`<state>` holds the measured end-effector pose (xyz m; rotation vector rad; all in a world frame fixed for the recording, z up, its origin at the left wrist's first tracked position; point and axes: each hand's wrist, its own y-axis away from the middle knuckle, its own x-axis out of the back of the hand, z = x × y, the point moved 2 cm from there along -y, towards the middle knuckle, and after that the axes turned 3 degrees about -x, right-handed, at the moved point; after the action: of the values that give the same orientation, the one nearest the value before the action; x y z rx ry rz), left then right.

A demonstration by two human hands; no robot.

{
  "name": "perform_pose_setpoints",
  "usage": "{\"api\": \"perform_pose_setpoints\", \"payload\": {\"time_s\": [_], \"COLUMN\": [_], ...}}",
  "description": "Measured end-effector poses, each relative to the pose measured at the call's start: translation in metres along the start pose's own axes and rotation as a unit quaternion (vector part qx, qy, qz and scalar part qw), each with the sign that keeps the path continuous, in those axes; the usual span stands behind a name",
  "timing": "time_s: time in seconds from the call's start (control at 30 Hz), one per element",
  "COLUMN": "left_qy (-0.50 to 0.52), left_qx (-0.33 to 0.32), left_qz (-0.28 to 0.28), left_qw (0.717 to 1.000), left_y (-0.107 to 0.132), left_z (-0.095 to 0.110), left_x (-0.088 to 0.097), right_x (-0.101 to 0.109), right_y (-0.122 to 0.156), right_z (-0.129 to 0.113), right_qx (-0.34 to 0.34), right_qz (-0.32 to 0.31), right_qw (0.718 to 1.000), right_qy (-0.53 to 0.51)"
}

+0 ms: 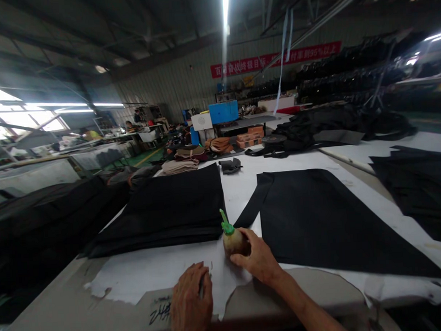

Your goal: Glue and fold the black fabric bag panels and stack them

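Observation:
A squat, rounded, beige-brown bottle (233,243) with a green spout on top stands on white paper near the table's front. My right hand (258,258) is closed around its right side, thumb in front and fingers behind. My left hand (191,300) rests by the table's front edge, its fingers curled together. A small greyish bit shows between thumb and fingers there, too unclear to name. Beyond the left hand lies a stack of black fabric pieces (171,206). To the right of the bottle, another black fabric panel (309,215) lies flat, with a narrow strip at its left edge.
White paper (152,271) with torn edges covers much of the table. A dark scrap (230,166), folded fabrics (180,165), orange-brown boxes (250,138) and a black heap (324,125) lie farther back. More black pieces (420,187) are at right; dark bulky fabric (52,224) borders the left.

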<state>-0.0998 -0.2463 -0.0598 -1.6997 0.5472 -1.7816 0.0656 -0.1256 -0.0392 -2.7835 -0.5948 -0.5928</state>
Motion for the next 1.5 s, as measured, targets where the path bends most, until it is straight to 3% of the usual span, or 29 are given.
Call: {"api": "perform_pose_setpoints", "payload": {"time_s": [0.13, 0.23, 0.37, 0.47, 0.5, 0.53, 0.57, 0.6, 0.67, 0.7, 0.73, 0.8, 0.97, 1.1, 1.27, 1.5], "left_qy": [0.007, 0.022, 0.113, 0.255, 0.323, 0.406, 0.497, 0.596, 0.742, 0.780, 0.801, 0.819, 0.831, 0.833, 0.832, 0.810], "left_qx": [0.002, 0.014, 0.027, 0.084, 0.121, 0.164, 0.202, 0.210, 0.228, 0.238, 0.245, 0.264, 0.288, 0.286, 0.240, 0.228], "left_qz": [0.013, 0.001, -0.028, -0.058, -0.091, -0.132, -0.183, -0.234, -0.239, -0.247, -0.244, -0.236, -0.224, -0.230, -0.226, -0.203], "left_qw": [1.000, 1.000, 0.993, 0.962, 0.934, 0.889, 0.824, 0.739, 0.583, 0.524, 0.489, 0.451, 0.420, 0.415, 0.445, 0.501], "left_y": [0.002, 0.000, -0.002, 0.003, 0.006, 0.010, 0.014, 0.018, 0.023, 0.024, 0.024, 0.022, 0.024, 0.031, 0.034, 0.036], "left_z": [-0.001, -0.005, -0.007, 0.009, 0.020, 0.034, 0.052, 0.073, 0.112, 0.129, 0.143, 0.161, 0.174, 0.173, 0.169, 0.175], "left_x": [-0.002, -0.003, 0.007, 0.025, 0.031, 0.034, 0.037, 0.038, 0.038, 0.037, 0.035, 0.032, 0.031, 0.026, 0.021, 0.018], "right_x": [0.012, 0.020, 0.033, 0.042, 0.045, 0.048, 0.051, 0.053, 0.057, 0.058, 0.058, 0.058, 0.058, 0.058, 0.057, 0.066], "right_y": [0.028, 0.056, 0.090, 0.111, 0.117, 0.123, 0.128, 0.132, 0.141, 0.144, 0.147, 0.152, 0.158, 0.160, 0.158, 0.160], "right_z": [-0.007, -0.011, -0.009, -0.008, -0.006, -0.004, -0.001, 0.003, 0.012, 0.017, 0.022, 0.029, 0.038, 0.048, 0.049, 0.032], "right_qx": [0.016, 0.012, -0.015, -0.012, -0.007, -0.002, 0.003, 0.011, 0.038, 0.056, 0.072, 0.088, 0.089, 0.109, 0.157, 0.153], "right_qz": [-0.078, -0.158, -0.156, -0.164, -0.157, -0.136, -0.104, -0.063, 0.029, 0.069, 0.103, 0.149, 0.175, 0.175, 0.164, 0.242], "right_qw": [0.985, 0.932, 0.905, 0.896, 0.905, 0.924, 0.946, 0.967, 0.988, 0.989, 0.987, 0.982, 0.980, 0.978, 0.973, 0.941], "right_qy": [-0.150, -0.324, -0.396, -0.413, -0.394, -0.357, -0.306, -0.247, -0.148, -0.118, -0.100, -0.081, -0.041, -0.009, 0.048, 0.180]}}
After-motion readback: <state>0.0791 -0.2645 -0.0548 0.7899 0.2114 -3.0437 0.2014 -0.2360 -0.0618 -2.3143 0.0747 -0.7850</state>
